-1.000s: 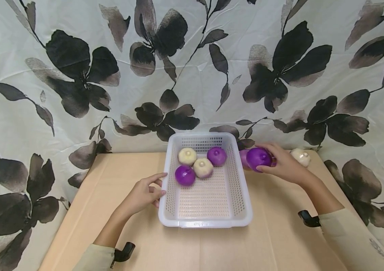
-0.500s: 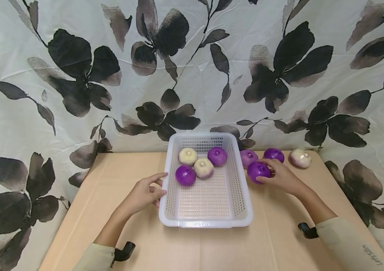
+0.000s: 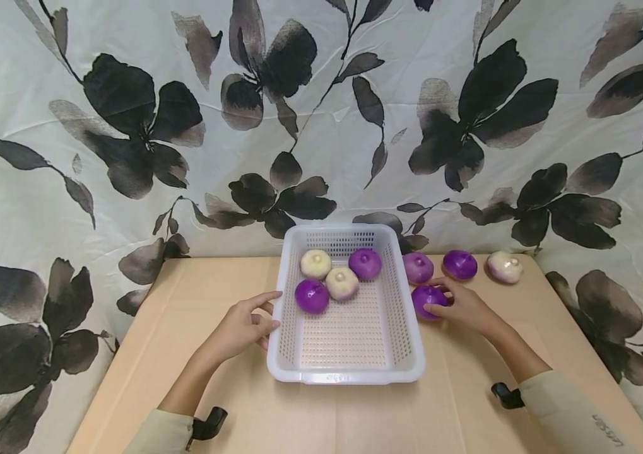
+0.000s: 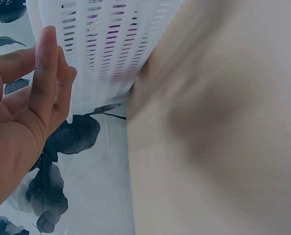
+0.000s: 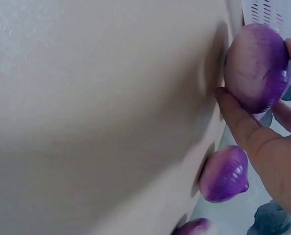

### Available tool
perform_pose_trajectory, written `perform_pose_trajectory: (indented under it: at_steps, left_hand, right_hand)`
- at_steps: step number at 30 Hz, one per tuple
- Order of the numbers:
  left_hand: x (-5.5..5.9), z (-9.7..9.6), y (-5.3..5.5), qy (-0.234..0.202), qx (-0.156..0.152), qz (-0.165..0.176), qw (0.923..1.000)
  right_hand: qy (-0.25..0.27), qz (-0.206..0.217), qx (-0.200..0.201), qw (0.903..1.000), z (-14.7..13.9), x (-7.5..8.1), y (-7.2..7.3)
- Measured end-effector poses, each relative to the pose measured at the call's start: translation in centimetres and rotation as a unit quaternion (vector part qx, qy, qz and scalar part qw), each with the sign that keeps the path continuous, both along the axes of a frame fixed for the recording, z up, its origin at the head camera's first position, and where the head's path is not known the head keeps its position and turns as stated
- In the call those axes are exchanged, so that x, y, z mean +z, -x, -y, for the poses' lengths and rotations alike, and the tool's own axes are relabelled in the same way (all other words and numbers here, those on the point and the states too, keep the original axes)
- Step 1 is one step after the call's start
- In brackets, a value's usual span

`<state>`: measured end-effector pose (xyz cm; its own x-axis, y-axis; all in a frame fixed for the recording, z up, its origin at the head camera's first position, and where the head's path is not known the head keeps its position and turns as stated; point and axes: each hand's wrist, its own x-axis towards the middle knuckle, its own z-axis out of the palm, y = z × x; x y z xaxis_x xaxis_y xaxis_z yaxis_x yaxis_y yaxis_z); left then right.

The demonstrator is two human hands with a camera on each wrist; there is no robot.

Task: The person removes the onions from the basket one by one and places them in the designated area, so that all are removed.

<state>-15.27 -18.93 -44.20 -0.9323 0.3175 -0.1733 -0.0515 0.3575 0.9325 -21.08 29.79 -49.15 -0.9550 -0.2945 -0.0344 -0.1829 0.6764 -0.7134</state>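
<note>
A white perforated plastic basket (image 3: 346, 378) stands on the table. Two pale onions (image 3: 342, 283) and two purple onions (image 3: 312, 296) sit in its far half. My left hand (image 3: 243, 328) touches the left rim with its fingertips; in the left wrist view its loosely bent fingers (image 4: 43, 78) lie against the slotted wall. On the other side of the basket, my right hand (image 3: 465, 307) grips a purple onion (image 3: 426, 302) between thumb and fingers, close beside the right wall. The right wrist view shows this held onion (image 5: 257, 68) low over the table, its paler underside towards the camera.
Along the table's far edge, right of the basket, lie a lighter purple onion (image 3: 418, 268), a dark purple onion (image 3: 460, 265) and a whitish onion (image 3: 504, 267). The tan table (image 3: 230, 403) ends at a floral cloth (image 3: 355, 151) hanging behind it.
My right hand has drawn the purple onion nearer, away from the far row, uncovering the lighter and dark purple onions behind. The left hand stays at the rim.
</note>
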Motion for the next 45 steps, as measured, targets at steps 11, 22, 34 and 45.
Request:
perform_pose_trajectory:
  at_steps: [11,22,34,45]
  left_hand:
    - [0.05,-0.12,-0.06,0.007,0.002,-0.001,1.0]
    - [-0.04,-0.03,-0.08,0.006,0.005,0.001,1.0]
    - [-0.01,-0.15,0.0,0.009,0.006,-0.001,0.9999]
    - [-0.17,-0.14,-0.02,0.009,0.007,-0.002,0.9999]
  right_hand:
    - [-0.025,0.01,-0.015,0.9995,0.41,-0.23,-0.13]
    - [-0.005,0.025,-0.009,0.9996,0.44,-0.44,-0.22]
    - [-0.005,0.028,-0.001,0.9996,0.31,-0.49,-0.41]
    - [-0.013,-0.009,-0.019,0.9997,0.8,-0.93,-0.19]
